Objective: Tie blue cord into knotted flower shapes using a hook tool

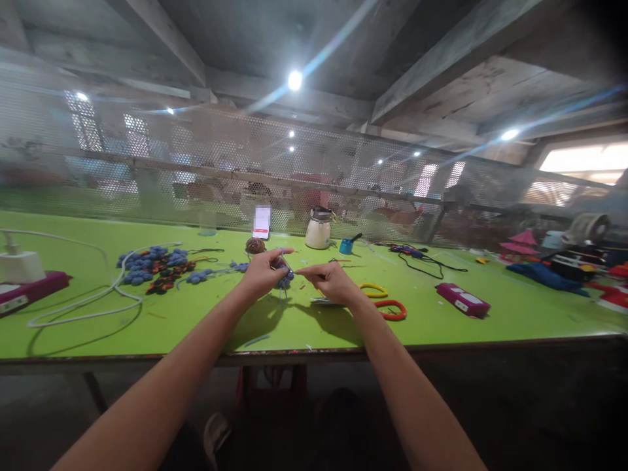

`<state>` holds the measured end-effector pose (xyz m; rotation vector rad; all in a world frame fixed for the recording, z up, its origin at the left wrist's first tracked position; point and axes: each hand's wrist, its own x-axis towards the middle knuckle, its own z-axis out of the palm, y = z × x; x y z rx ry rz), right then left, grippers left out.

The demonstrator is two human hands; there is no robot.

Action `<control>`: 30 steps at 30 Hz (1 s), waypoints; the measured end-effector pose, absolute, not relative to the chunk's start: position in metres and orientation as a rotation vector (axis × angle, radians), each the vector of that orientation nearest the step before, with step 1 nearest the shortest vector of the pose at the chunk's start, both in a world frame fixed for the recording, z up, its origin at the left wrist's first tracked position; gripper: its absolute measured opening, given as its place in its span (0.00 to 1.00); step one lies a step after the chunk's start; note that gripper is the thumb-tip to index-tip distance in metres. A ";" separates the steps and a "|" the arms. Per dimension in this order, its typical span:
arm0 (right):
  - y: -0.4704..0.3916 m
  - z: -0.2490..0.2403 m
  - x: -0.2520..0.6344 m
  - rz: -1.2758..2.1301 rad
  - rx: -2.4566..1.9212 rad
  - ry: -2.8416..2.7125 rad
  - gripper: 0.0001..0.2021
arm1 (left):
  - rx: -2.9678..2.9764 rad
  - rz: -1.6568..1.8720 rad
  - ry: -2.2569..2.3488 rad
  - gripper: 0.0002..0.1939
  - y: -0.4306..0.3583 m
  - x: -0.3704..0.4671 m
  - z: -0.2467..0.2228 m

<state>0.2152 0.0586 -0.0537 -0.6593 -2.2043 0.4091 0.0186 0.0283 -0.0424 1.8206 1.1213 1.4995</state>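
Observation:
My left hand [259, 275] is closed on a small piece of blue yarn work [285, 280], held just above the green table. Loose strands hang below it, and a blue strand runs up by the raised fingers. My right hand [334, 282] is pinched, its fingertips touching or almost touching the right side of the piece. What sits in that pinch is too small to make out. Below and right of that hand lie scissors [396, 310] with one yellow and one orange-red handle. A multicoloured ball of yarn [255, 245] rests behind my left hand.
Blue and dark-orange yarn pieces [157, 265] lie left. A phone [261, 222], a pale jug [318, 229] and a small blue pot [346, 246] stand behind. Purple power strips [462, 301] lie on both sides, with a white cable [115, 288] at left. Perforated mesh [220, 163] rises behind.

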 end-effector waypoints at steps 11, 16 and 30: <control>0.057 -0.058 0.209 0.216 -0.790 -2.257 0.21 | 1.873 1.495 1.201 0.25 0.030 0.019 -0.045; 0.056 -0.059 0.205 0.256 -0.829 -2.219 0.19 | 1.786 1.544 1.221 0.24 0.034 0.017 -0.048; 0.050 -0.056 0.192 1.018 -0.677 -1.741 0.22 | 1.530 1.502 0.936 0.36 0.032 0.020 -0.049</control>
